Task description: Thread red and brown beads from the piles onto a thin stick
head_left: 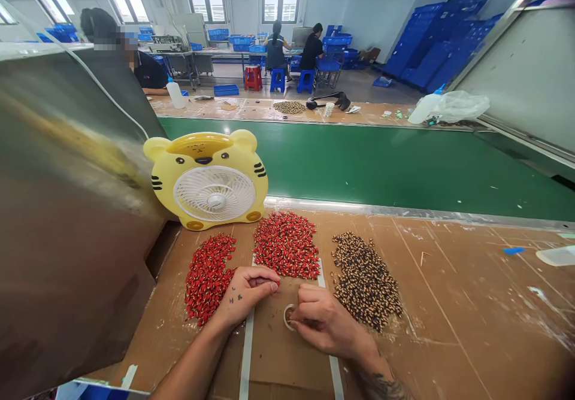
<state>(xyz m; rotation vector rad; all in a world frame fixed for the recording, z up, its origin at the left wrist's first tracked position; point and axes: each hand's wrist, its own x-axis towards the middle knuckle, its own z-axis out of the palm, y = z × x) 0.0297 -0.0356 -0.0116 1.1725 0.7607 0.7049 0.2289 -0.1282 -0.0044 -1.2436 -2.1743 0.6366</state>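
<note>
My left hand (246,292) is curled at the near edge of the middle pile of small red parts (286,244), its fingertips pinched together; what they hold is too small to make out. My right hand (324,322) is closed beside a small white ring-like piece (286,317) on the cardboard sheet (287,358). A second pile of red parts (207,275) lies left of my left hand. A pile of dark brown and pale parts (366,280) lies right of my right hand.
A yellow tiger-shaped desk fan (207,179) stands behind the piles. Beyond runs a green conveyor belt (381,160). A metal housing (67,196) walls off the left. Other people sit at far tables among blue crates (431,47). A plastic bottle and bag (449,106) lie across the belt.
</note>
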